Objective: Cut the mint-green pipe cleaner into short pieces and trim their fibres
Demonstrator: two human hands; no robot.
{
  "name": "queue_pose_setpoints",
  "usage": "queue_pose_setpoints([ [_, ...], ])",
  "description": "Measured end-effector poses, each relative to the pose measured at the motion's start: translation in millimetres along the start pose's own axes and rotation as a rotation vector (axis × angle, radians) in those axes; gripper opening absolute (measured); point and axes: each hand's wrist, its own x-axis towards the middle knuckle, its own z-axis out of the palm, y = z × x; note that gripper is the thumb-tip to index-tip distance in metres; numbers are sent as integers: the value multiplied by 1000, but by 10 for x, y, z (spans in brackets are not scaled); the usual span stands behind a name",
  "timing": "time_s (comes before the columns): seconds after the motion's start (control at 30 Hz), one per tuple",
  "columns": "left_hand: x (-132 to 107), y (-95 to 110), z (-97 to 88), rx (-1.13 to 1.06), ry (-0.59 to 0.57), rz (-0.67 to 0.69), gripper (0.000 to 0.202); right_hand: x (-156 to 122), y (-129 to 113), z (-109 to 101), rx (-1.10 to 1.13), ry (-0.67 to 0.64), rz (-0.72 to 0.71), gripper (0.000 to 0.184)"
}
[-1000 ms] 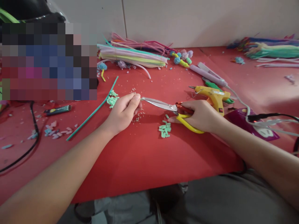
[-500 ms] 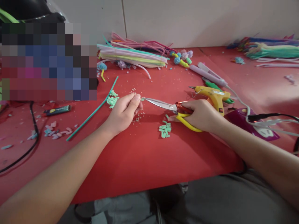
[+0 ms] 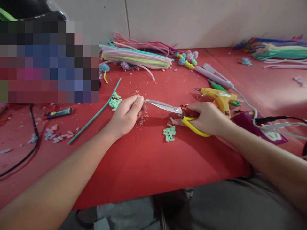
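Note:
My left hand [image 3: 129,113] is closed in a pinch on a small piece of green pipe cleaner [image 3: 145,101], of which only the end shows past the fingertips. In my right hand [image 3: 208,118] are scissors [image 3: 165,107] with red and yellow handles. Their blades look nearly closed, and the tips point left, touching or almost touching the green end. Tiny trimmings [image 3: 142,120] lie under the left hand. Cut green pieces [image 3: 169,132] sit below the scissors, and a fluffier green heap [image 3: 115,103] is partly behind my left hand. A long green pipe cleaner [image 3: 94,115] lies left of it.
A yellow glue gun [image 3: 219,97], a pale purple hair straightener [image 3: 214,76] and a purple device [image 3: 261,127] with cables stand right. Pipe cleaner bundles [image 3: 136,57] lie along the wall. A marker-like tube [image 3: 58,113] and pastel scraps [image 3: 56,134] are left, near a blurred-out area.
The scissor blades have drawn slightly closer together, with the yellow handle shifting a little. Both hands stay in nearly the same place.

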Motion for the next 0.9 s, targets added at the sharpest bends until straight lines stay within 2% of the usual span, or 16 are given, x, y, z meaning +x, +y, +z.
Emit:
queue_pose_setpoints([
  [0.37,14,-16,-6,4,-1,1,37,40,25,19,-35,47,2,71],
  [0.7,10,-26,6,46,30,23,38,6,2,-4,-2,34,-51,69],
  [0.9,10,-20,5,20,28,25,38,24,16,13,-17,28,-30,69],
])
